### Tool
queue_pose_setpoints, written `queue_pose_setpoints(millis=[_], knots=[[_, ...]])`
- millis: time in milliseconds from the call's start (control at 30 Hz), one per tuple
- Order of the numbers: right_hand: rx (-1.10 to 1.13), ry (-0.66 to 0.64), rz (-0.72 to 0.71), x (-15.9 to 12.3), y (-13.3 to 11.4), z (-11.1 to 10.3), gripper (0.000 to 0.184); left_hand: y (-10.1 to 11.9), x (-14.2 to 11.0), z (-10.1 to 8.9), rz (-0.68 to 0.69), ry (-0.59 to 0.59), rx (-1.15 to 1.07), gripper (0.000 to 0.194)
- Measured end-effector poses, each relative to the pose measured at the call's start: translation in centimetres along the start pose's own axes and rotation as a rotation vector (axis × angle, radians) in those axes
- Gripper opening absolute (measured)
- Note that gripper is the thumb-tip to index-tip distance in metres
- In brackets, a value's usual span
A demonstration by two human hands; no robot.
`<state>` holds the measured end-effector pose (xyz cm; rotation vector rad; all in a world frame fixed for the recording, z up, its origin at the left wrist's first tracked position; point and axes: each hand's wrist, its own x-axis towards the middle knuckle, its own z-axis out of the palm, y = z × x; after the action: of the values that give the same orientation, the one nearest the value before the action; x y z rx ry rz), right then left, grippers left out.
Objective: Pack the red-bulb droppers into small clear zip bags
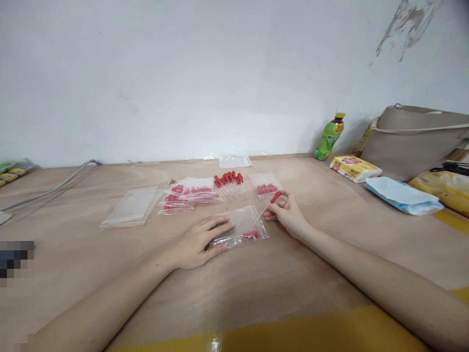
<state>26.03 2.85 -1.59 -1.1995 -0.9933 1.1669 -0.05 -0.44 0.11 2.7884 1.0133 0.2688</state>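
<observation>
My left hand (200,240) lies flat on the wooden table (300,274) with its fingers spread over the left end of a small clear zip bag (245,225). A red-capped piece rests inside that bag near its right corner. My right hand (287,212) pinches a red-capped dropper (271,201) at the bag's right edge, its clear stem pointing toward the bag's mouth. Just beyond the bag, several loose red-capped droppers (230,182) are lined up.
Filled bags of red droppers (192,193) lie left of the loose ones, another (266,186) to their right. A stack of empty clear bags (132,208) lies farther left. A green bottle (329,137), tissue packs (354,167) and a beige bag (414,139) stand at the back right.
</observation>
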Motion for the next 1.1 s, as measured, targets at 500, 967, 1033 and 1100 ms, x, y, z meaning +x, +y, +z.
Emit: queue_pose_setpoints(millis=[500, 967, 1033, 1100], knots=[[-0.356, -0.519, 0.066, 0.1, -0.4, -3.2, 0.033, 0.2, 0.0, 0.0, -0.021, 0.038, -0.057, 0.052], [-0.296, -0.565, -0.143, -0.3, -0.6, -1.9, 0.031, 0.1, 0.2, 0.1, -0.004, 0.045, -0.066, 0.052], [-0.310, -0.623, -0.111, -0.4, -0.6, -1.7, 0.030, 0.1, 0.2, 0.1, 0.004, 0.046, -0.072, 0.052], [-0.328, -0.658, -0.025, -0.6, -0.6, -1.4, 0.033, 0.1, 0.2, 0.1, 0.004, 0.050, -0.074, 0.053]])
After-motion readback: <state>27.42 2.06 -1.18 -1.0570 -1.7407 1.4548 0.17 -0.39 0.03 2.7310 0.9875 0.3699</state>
